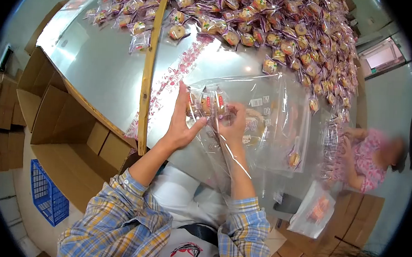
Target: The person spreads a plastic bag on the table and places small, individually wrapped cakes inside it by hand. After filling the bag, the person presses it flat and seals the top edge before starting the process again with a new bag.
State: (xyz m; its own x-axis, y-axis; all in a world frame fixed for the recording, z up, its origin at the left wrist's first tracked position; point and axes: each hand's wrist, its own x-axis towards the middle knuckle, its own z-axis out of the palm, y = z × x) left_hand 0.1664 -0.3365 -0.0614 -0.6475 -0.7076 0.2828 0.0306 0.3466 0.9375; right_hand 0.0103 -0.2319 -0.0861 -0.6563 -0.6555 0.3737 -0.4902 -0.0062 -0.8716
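Three small wrapped pastries [206, 103] stand side by side at the middle of the view, held between my two hands. My left hand [182, 127] presses on their left side, thumb toward them. On their right side my right hand [234, 123] has its fingers curled against the last pastry. Clear plastic film [214, 152] hangs below the pastries and over my right forearm. Just right of my right hand, a stack of large clear printed bags [281, 123] lies on the metal table [98, 44].
A big heap of wrapped pastries [285, 35] covers the table's far side. A wooden strip [148, 79] crosses the table. An open cardboard box [70, 140] and a blue crate [48, 194] stand at left. Another person [370, 158] works at the right edge.
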